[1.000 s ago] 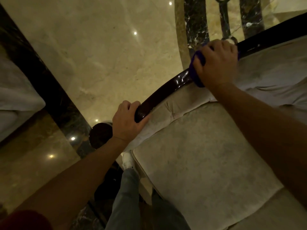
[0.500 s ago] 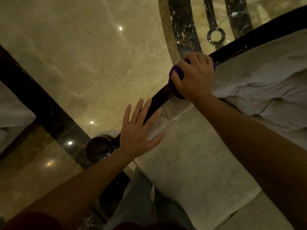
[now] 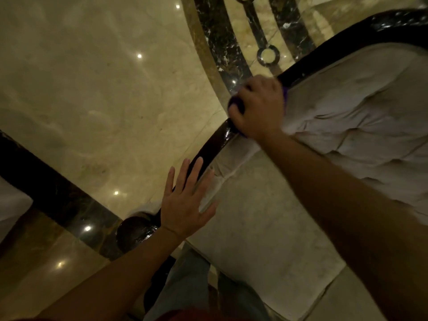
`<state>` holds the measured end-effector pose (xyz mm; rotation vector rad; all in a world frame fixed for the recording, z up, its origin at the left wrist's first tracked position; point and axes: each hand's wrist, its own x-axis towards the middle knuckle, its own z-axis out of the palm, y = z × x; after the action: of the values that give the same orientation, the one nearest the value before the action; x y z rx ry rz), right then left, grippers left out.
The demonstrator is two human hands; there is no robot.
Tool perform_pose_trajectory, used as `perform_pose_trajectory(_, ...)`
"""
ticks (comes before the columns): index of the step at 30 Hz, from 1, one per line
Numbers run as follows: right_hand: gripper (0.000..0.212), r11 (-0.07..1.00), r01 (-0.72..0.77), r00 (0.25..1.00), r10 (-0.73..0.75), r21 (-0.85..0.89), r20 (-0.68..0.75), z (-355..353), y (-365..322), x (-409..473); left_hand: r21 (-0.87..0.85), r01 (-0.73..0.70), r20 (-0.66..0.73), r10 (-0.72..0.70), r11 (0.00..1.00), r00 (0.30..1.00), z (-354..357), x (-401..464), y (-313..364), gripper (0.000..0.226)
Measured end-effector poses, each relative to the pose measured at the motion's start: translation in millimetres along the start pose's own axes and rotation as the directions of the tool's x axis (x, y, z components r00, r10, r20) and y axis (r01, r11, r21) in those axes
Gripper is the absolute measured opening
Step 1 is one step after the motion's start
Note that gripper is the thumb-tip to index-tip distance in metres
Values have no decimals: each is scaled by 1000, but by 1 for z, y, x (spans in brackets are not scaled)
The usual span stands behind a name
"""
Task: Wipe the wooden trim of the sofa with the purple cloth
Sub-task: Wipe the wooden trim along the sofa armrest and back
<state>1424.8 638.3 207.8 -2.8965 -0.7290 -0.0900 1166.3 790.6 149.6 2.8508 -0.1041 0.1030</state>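
A dark glossy wooden trim (image 3: 220, 140) curves along the top edge of a pale sofa (image 3: 266, 228), from a round knob at the lower left up to the far right. My right hand (image 3: 259, 107) is clenched on the purple cloth (image 3: 285, 95), pressing it onto the trim near its middle; only small purple edges show around the fingers. My left hand (image 3: 187, 200) hovers lower down over the trim and cushion edge, fingers spread, holding nothing.
The trim ends in a dark round knob (image 3: 133, 230) at the lower left. Beyond the sofa lies a polished marble floor (image 3: 104, 100) with dark inlaid bands (image 3: 53, 191). My jeans-clad legs (image 3: 190, 283) stand against the sofa's side.
My left hand let go of the trim and opened flat. My right hand slid the cloth down the trim toward the left hand.
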Motion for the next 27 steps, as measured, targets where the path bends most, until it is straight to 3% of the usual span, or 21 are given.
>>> perform_pose_trajectory(4,26,976,36,996,-18,212,-86,12,-60,-36,45,-1,41,-1,999,999,-7,1,-4,73)
perform_pose_trajectory(9,39,960,263,964,-265,99,11,9,-1,-8,17,-80,106,78,997,991,-17,10,-6,78)
perform_pose_trajectory(14,51,965,113,991,-126,-237,-39,-19,104,56,80,-208,165,193,975,967,-22,110,-9,73)
perform_pose_trajectory(17,51,942,72,994,-96,-327,-60,-44,135,74,128,-261,214,230,957,949,-19,167,8,71)
perform_pose_trajectory(24,46,963,-149,982,117,-224,-151,-41,111,61,139,-239,260,198,961,945,-13,189,18,74)
perform_pose_trajectory(27,39,980,-148,974,122,-132,-190,-22,83,46,142,-236,271,192,961,943,-15,192,17,75)
